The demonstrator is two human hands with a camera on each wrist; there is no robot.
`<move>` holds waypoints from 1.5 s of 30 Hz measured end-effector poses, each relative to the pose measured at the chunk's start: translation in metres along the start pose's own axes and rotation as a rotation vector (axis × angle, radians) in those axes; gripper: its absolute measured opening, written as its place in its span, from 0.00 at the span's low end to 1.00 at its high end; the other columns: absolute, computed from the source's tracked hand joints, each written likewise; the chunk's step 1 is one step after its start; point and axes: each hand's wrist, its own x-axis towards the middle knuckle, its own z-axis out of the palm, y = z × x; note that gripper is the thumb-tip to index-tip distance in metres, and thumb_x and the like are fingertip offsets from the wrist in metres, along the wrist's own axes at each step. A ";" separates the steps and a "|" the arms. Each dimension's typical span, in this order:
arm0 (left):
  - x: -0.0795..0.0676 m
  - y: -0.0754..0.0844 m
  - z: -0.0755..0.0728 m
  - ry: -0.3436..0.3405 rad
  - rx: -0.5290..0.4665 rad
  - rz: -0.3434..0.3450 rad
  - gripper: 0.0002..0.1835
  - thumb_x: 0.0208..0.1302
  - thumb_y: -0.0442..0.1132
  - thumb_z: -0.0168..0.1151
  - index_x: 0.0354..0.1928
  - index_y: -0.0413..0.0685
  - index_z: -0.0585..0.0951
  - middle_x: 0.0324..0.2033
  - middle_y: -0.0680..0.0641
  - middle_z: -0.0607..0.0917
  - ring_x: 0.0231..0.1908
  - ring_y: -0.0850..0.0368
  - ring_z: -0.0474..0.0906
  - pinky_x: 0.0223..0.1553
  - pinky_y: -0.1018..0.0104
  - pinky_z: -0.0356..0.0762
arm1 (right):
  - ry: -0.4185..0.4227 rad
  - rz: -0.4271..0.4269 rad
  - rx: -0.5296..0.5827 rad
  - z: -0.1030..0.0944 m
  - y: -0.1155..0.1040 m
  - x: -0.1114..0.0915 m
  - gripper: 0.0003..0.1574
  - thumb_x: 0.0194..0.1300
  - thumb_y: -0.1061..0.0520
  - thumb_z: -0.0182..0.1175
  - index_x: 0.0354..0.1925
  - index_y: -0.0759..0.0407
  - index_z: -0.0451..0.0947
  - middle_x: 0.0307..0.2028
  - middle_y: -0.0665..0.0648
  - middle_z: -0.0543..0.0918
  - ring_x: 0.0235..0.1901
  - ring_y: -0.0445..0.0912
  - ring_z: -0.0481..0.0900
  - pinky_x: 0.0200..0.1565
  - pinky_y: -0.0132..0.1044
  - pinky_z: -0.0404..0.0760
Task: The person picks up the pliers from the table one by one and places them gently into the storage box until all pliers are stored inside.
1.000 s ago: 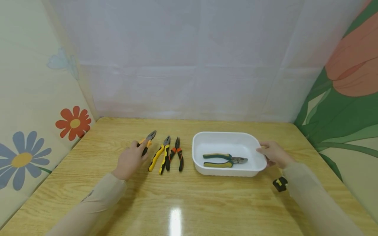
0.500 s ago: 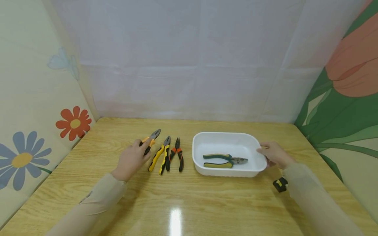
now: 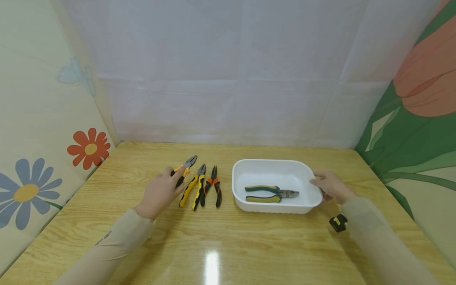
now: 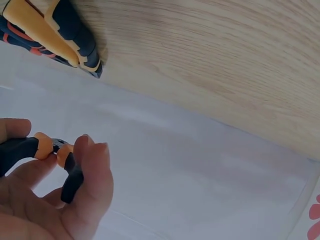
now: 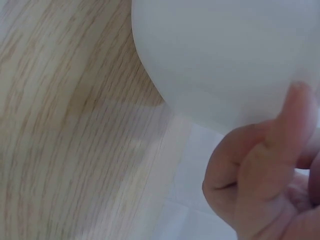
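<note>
The left hand (image 3: 160, 193) holds the orange-and-black pliers (image 3: 187, 163), its fingers and thumb around the handles, which stand apart; the metal nose points between one and two o'clock. Whether these pliers touch the tabletop (image 3: 228, 233) is hard to tell. The right hand (image 3: 331, 186) grips the white tray (image 3: 270, 207) at the tray's three o'clock end, the thumb against its wall and the other fingers curled. Inside the tray lie green-and-yellow pliers (image 3: 279, 191), handles toward nine o'clock and nose toward three. Out at nine o'clock from the tray, well apart from the left hand's grip, red-and-black long-nose pliers (image 3: 213, 181) lie with tips toward twelve. Just beside them, on their nine o'clock side, are yellow-and-black pliers (image 3: 200, 179), angled toward one o'clock; the held pair sits near these, at about their eleven. A white sheet (image 3: 213, 99) hangs beyond the tabletop at twelve o'clock, with a blue flower (image 3: 26, 193) and a red flower (image 3: 90, 149) toward nine and a large painted tulip (image 3: 427, 75) toward two.
</note>
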 end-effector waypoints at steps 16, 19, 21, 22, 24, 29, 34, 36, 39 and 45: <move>0.002 0.012 0.001 0.003 0.032 0.064 0.26 0.61 0.41 0.69 0.60 0.43 0.78 0.31 0.38 0.76 0.11 0.59 0.57 0.10 0.69 0.58 | 0.006 0.004 -0.006 0.000 0.000 0.001 0.33 0.76 0.60 0.45 0.70 0.78 0.50 0.24 0.56 0.74 0.21 0.44 0.72 0.26 0.37 0.78; 0.003 0.015 0.001 0.021 0.028 0.070 0.25 0.60 0.40 0.69 0.60 0.43 0.78 0.30 0.39 0.76 0.11 0.60 0.56 0.10 0.70 0.57 | 0.004 0.007 -0.003 -0.001 0.001 0.002 0.33 0.76 0.59 0.45 0.70 0.78 0.50 0.24 0.56 0.73 0.21 0.44 0.72 0.26 0.36 0.78; 0.003 0.016 0.001 0.022 0.022 0.063 0.26 0.60 0.40 0.69 0.60 0.43 0.78 0.30 0.38 0.76 0.12 0.60 0.56 0.10 0.70 0.56 | 0.003 0.006 -0.005 -0.001 0.002 0.003 0.33 0.77 0.59 0.45 0.70 0.78 0.50 0.24 0.56 0.73 0.21 0.44 0.72 0.26 0.37 0.78; 0.003 0.017 0.001 0.028 0.025 0.064 0.25 0.60 0.40 0.69 0.60 0.43 0.78 0.30 0.38 0.76 0.12 0.60 0.56 0.10 0.70 0.56 | 0.002 0.005 -0.006 -0.001 0.002 0.003 0.33 0.77 0.59 0.45 0.70 0.78 0.50 0.24 0.57 0.73 0.21 0.44 0.72 0.26 0.37 0.78; 0.003 0.019 0.001 0.040 0.027 0.070 0.25 0.59 0.40 0.70 0.59 0.43 0.78 0.30 0.38 0.76 0.11 0.60 0.56 0.09 0.70 0.57 | 0.002 0.006 -0.009 -0.001 0.002 0.003 0.33 0.77 0.59 0.45 0.70 0.78 0.50 0.24 0.57 0.73 0.21 0.44 0.72 0.26 0.37 0.78; 0.005 0.023 0.003 0.068 0.025 0.106 0.25 0.59 0.42 0.70 0.58 0.43 0.79 0.30 0.38 0.76 0.11 0.59 0.56 0.09 0.69 0.57 | 0.001 0.004 -0.011 -0.001 0.001 0.002 0.33 0.77 0.59 0.45 0.70 0.78 0.50 0.25 0.57 0.74 0.22 0.45 0.73 0.27 0.38 0.78; 0.009 0.028 0.007 0.043 0.002 0.111 0.24 0.61 0.40 0.68 0.59 0.43 0.78 0.30 0.38 0.77 0.12 0.60 0.57 0.11 0.70 0.57 | 0.003 0.009 -0.011 -0.001 0.000 0.001 0.33 0.76 0.60 0.45 0.69 0.78 0.50 0.24 0.56 0.73 0.21 0.44 0.72 0.25 0.37 0.78; 0.010 0.030 0.007 0.027 -0.002 0.104 0.25 0.60 0.40 0.69 0.60 0.43 0.78 0.31 0.38 0.77 0.13 0.59 0.58 0.11 0.70 0.58 | 0.002 0.011 -0.009 -0.001 -0.001 0.001 0.33 0.76 0.60 0.45 0.69 0.78 0.50 0.23 0.56 0.73 0.20 0.44 0.72 0.25 0.37 0.78; 0.011 0.033 0.008 0.020 -0.011 0.097 0.26 0.59 0.40 0.70 0.60 0.44 0.78 0.33 0.38 0.77 0.13 0.58 0.60 0.11 0.69 0.59 | 0.001 0.009 -0.007 -0.001 0.000 0.001 0.33 0.76 0.60 0.45 0.69 0.78 0.50 0.23 0.56 0.73 0.20 0.44 0.72 0.25 0.37 0.78; 0.011 0.039 0.012 0.054 0.021 0.134 0.26 0.58 0.41 0.71 0.58 0.44 0.78 0.32 0.37 0.77 0.12 0.58 0.59 0.10 0.70 0.58 | -0.011 0.002 -0.009 -0.002 0.001 0.002 0.33 0.76 0.60 0.45 0.70 0.78 0.49 0.25 0.56 0.73 0.22 0.44 0.72 0.26 0.37 0.78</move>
